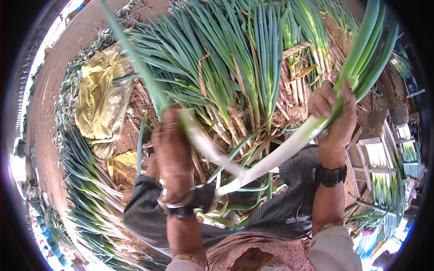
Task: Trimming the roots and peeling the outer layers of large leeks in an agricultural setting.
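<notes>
My right hand (337,108) is closed around a large green onion (275,158), where the white shank meets the green leaves. The leaves rise to the upper right, and the shank slants down toward my lap. Blurred by motion, my left hand (174,149) is closed on an outer leaf (205,145) of the same onion. That leaf's white lower part stands away from the shank and meets it near the bottom end. Its green tip extends far up to the left.
A heap of untrimmed green onions (217,58) lies ahead of me. Cleaned onions (97,194) are laid out along the left. A yellowish sack (101,97) rests at the left on brown ground. Wooden crates (368,165) with onions stand at the right.
</notes>
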{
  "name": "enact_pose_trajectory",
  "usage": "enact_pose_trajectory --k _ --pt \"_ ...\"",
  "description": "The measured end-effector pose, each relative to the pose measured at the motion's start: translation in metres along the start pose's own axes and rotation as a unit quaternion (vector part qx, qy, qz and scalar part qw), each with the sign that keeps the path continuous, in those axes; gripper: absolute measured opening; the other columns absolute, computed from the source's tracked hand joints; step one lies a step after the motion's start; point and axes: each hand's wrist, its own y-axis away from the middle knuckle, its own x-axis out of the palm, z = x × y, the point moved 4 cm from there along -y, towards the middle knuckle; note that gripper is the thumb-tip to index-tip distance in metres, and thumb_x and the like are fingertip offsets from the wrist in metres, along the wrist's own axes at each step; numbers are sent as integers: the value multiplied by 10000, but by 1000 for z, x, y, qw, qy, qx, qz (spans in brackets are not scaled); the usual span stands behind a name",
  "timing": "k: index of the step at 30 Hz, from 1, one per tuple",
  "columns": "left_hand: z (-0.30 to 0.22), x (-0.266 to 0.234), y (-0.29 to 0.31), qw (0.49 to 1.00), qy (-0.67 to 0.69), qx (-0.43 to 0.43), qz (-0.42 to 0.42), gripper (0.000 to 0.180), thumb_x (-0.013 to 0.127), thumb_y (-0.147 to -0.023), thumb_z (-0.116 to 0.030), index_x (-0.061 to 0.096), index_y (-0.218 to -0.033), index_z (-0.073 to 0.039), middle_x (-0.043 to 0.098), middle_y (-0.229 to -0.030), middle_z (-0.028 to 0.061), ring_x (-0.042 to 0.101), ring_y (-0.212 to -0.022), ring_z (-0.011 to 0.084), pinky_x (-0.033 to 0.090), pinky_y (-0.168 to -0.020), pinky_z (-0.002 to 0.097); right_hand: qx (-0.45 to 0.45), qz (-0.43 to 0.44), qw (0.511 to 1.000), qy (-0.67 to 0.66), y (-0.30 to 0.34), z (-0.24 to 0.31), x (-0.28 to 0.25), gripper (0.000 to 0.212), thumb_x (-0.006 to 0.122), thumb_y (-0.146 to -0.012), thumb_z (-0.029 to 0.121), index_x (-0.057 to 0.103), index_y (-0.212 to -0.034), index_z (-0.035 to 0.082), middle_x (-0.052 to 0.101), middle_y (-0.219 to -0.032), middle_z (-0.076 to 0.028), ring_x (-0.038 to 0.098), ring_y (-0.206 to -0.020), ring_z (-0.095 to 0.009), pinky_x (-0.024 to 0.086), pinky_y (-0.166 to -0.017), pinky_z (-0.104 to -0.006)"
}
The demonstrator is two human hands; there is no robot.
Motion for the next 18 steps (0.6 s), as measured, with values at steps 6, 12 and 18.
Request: enact_pose_trajectory --k 6,12,18 --pt "-69 -114 -5 990 -78 46 -112 295 485 -883 -317 526 -974 -39 469 -609 -5 428 -456 83 350 -388 200 -39 -11 998 -38 -5 25 -33 233 544 -834 241 467 -919 38 360 -598 40 363 -450 -48 311 -398 -196" --pt "-122 -251 -18 914 -293 81 -267 242 505 -881 -293 576 -860 -62 442 -509 -20 400 -419 63 299 -365 200 -81 -19 994 -70 -3 61 -67 182 503 -860 176 453 -921 12 339 -648 23 330 -503 -62 295 -482 -206" --pt "-63 -196 -3 667 -643 363 104 486 574 -772 -20 398 -1225 -34 484 -1115 147 530 -914 262 463 -749 316 -56 95 970 -215 -8 56 -57 208 480 -857 96 453 -994 -59 327 -632 -6 317 -492 -81 306 -481 -225"
